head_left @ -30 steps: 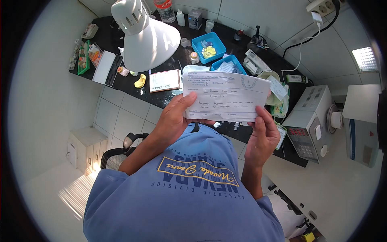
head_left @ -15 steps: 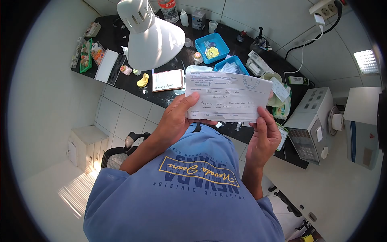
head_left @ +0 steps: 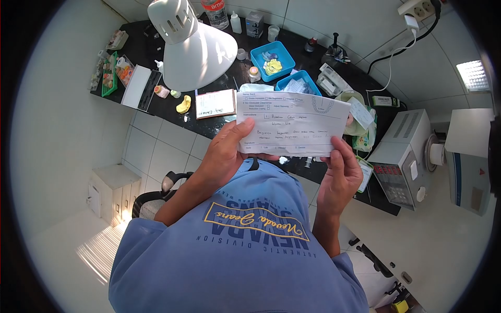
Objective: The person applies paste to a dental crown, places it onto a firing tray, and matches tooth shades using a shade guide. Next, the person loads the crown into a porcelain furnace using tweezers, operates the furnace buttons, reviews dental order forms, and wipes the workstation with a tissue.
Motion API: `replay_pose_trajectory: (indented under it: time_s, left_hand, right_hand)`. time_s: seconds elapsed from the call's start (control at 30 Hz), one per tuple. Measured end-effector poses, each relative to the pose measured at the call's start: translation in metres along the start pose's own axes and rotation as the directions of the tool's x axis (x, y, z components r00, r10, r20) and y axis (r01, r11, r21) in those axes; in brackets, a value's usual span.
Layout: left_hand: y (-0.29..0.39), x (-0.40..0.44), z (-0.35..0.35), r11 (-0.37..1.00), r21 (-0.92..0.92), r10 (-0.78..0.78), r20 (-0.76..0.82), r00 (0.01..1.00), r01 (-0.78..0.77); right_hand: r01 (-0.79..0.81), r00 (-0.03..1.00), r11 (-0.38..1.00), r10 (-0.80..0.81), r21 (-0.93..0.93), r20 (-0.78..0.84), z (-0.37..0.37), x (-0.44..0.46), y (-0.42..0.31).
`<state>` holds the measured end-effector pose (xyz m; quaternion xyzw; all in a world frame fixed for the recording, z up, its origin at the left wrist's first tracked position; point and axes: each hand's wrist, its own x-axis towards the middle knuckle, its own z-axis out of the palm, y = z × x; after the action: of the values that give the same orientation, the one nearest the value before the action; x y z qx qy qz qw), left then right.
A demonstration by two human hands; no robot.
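A white printed form (head_left: 292,122) with handwritten lines and a small tooth chart is held up in front of my chest. My left hand (head_left: 229,141) pinches its left edge, thumb on the front and fingers behind. On the lower right corner, my right hand (head_left: 342,167) grips the paper between thumb and fingers. Just behind the form on the bench lie a clipboard with paper (head_left: 215,103) and a blue tray (head_left: 300,82) with plastic bags in it.
A white desk lamp (head_left: 195,57) stands over the black bench (head_left: 172,116). Behind are another blue tray (head_left: 286,73), a small jar (head_left: 254,74) and a bottle (head_left: 236,23). A yellow moulded piece (head_left: 183,105) lies near the front edge. A grey machine (head_left: 402,156) stands right.
The form and both hands have shifted very slightly to the left in view, with the grip unchanged. The bench has moved a little in view as the head camera shifted.
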<state>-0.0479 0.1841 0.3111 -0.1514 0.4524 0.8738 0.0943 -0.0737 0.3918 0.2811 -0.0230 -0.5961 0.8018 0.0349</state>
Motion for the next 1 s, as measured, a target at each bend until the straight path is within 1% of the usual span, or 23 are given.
replay_pose_trajectory:
  time_s: [0.1,0.17,0.3,0.37,0.5,0.8,0.87,0.9,0.93,0.97,1.0]
  left_hand:
    - [0.000,0.000,0.000,1.000,-0.017,-0.006,-0.016,1.000,0.005]
    - [0.000,0.001,-0.002,0.998,-0.067,-0.002,0.016,1.000,0.004]
    - [-0.001,0.003,-0.006,0.998,-0.062,0.005,0.034,0.999,-0.003]
    - [-0.002,0.003,-0.006,0.999,-0.052,0.000,0.004,1.000,0.000]
    - [-0.002,0.004,-0.007,0.998,-0.060,-0.002,0.016,1.000,0.003]
    - [-0.001,0.004,-0.006,1.000,-0.025,-0.017,-0.043,0.999,0.016]
    - [-0.004,0.006,-0.011,0.998,0.069,0.000,0.001,1.000,0.000]
    - [-0.005,0.007,-0.011,0.998,0.069,0.000,0.001,1.000,0.000]
    - [-0.006,0.009,-0.011,0.987,0.146,0.057,0.036,0.998,-0.061]
    - [-0.007,0.010,-0.011,0.968,0.219,0.110,0.074,0.991,-0.124]
    - [-0.009,0.013,-0.014,0.968,0.219,0.110,0.074,0.991,-0.123]
  right_hand:
    - [0.003,1.000,1.000,-0.003,-0.012,-0.005,0.000,0.000,0.000]
    - [0.004,1.000,1.000,-0.004,-0.013,-0.003,0.000,0.000,0.001]
    - [0.013,1.000,1.000,-0.013,-0.022,0.006,0.001,0.001,-0.001]
    - [0.009,1.000,1.000,-0.009,-0.018,0.010,0.001,0.001,-0.001]
    - [0.009,1.000,1.000,-0.008,-0.015,0.017,0.003,0.002,-0.001]
    - [-0.009,1.000,1.000,0.009,0.015,-0.008,0.006,0.004,-0.002]
    - [-0.013,0.999,1.000,0.013,0.024,-0.030,0.011,0.005,-0.005]
    - [-0.015,0.999,0.999,0.017,0.034,-0.052,0.013,0.006,-0.006]
    - [-0.015,0.999,0.999,0.017,0.034,-0.052,0.011,0.008,-0.003]
    - [0.049,0.999,0.998,-0.050,-0.028,-0.008,0.005,0.009,0.004]
    - [0.116,0.993,0.989,-0.113,-0.087,0.040,-0.001,0.011,0.010]
